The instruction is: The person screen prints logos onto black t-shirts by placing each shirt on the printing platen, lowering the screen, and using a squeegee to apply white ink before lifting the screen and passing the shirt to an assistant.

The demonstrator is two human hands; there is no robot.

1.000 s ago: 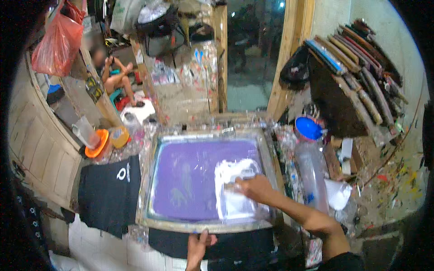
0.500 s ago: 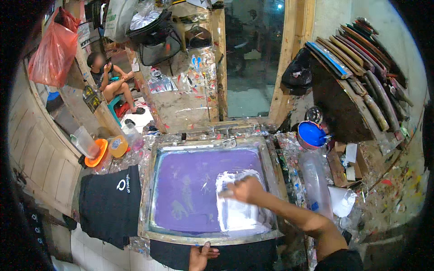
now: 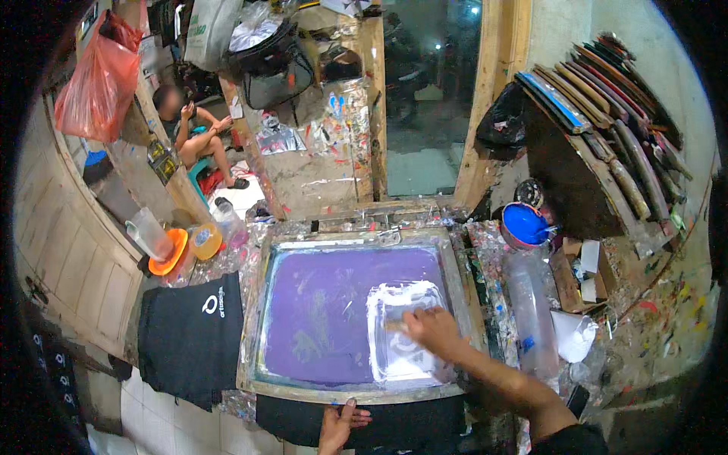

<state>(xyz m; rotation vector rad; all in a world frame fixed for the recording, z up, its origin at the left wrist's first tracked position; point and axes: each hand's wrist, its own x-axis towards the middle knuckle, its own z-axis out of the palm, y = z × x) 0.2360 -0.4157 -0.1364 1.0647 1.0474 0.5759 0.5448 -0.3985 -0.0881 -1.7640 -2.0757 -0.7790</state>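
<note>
A wooden-framed printing screen (image 3: 252, 334) with purple mesh (image 3: 326, 303) lies before me. White ink (image 3: 390, 297) covers a patch at the mesh's right, and a faint pale design shows through it. Over this patch my right hand (image 3: 434, 332) is closed on a squeegee (image 3: 396, 326); its edge is blurred and mostly covered by the fingers. At the frame's near edge, my left hand (image 3: 341, 426) touches the wood with its thumb, its fingers stretched out to the right. Black cloth (image 3: 364, 421) lies beneath the screen and hangs past its near side.
A black printed cloth (image 3: 189, 334) hangs at the left. Beyond it stand a plastic jug (image 3: 149, 235) and a tape roll (image 3: 205, 241). At the right are a blue paint tub (image 3: 525, 225), a clear bottle (image 3: 531, 311), a carton (image 3: 584, 273) and racked squeegees (image 3: 607, 114). A person (image 3: 199, 140) sits far left.
My right hand has shifted a little to the right across the white patch. The ink there looks thinner, with the design clearer. My left hand stays at the frame; the whole view has shifted slightly.
</note>
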